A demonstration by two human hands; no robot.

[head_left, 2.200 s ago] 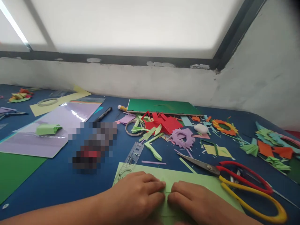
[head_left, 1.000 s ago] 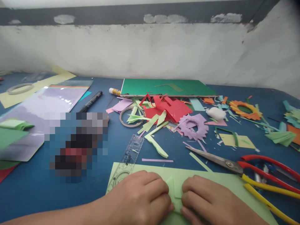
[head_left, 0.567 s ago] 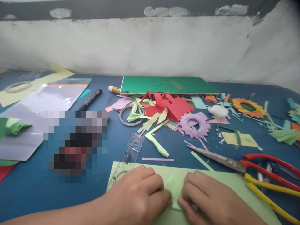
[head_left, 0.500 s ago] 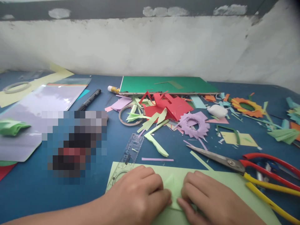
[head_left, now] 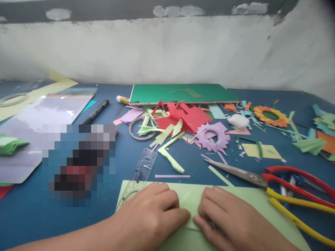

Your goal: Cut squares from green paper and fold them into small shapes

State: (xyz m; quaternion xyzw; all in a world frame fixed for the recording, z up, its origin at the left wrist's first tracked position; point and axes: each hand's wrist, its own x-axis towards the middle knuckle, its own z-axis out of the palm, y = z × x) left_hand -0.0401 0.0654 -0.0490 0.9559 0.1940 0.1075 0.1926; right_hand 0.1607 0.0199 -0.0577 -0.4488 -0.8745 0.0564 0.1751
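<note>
A small piece of folded light green paper (head_left: 187, 203) lies between my hands, with a pointed fold facing away from me. My left hand (head_left: 157, 211) has its fingers curled, and its thumb presses on the folded paper from the left. From the right, my right hand (head_left: 222, 214) pinches the paper's near edge with curled fingers. Both hands rest over a larger light green sheet (head_left: 264, 205). A clear plastic ruler (head_left: 144, 164) lies partly on that sheet, its near end beside my left hand. Part of the folded paper is hidden under the fingers.
Large scissors (head_left: 252, 177) with red and yellow handles lie to the right. Beyond are red paper scraps (head_left: 193, 116), a purple paper ring (head_left: 213, 137), an orange paper ring (head_left: 270, 116) and a green board (head_left: 180, 93). A black marker (head_left: 96, 111) lies left, near a blurred-out object (head_left: 81, 160).
The view has turned slightly, so the table's things sit a little further left. Both hands keep their hold on the folded paper, with hardly any finger movement.
</note>
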